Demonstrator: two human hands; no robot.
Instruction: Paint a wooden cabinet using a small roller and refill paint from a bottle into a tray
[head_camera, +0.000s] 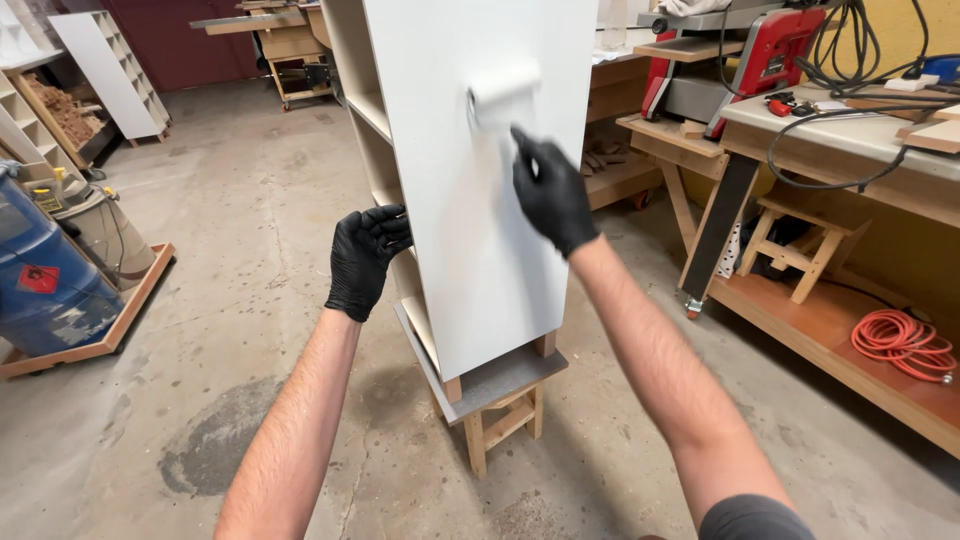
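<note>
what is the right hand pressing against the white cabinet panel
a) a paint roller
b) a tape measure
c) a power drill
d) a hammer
a) The right hand, in a black glove, holds a white paint roller against the white side panel of the cabinet, while the left hand grips the cabinet's front edge.

black gloved hands (368, 262), white cabinet (480, 200)

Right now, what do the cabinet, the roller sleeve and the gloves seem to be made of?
Cabinet: probably wood board, white painted side, bare pale wood at the shelf edges. Roller sleeve: looks like white foam or nap, blurred. Gloves on left hand and right hand: thin black rubbery material, probably nitrile.
</note>
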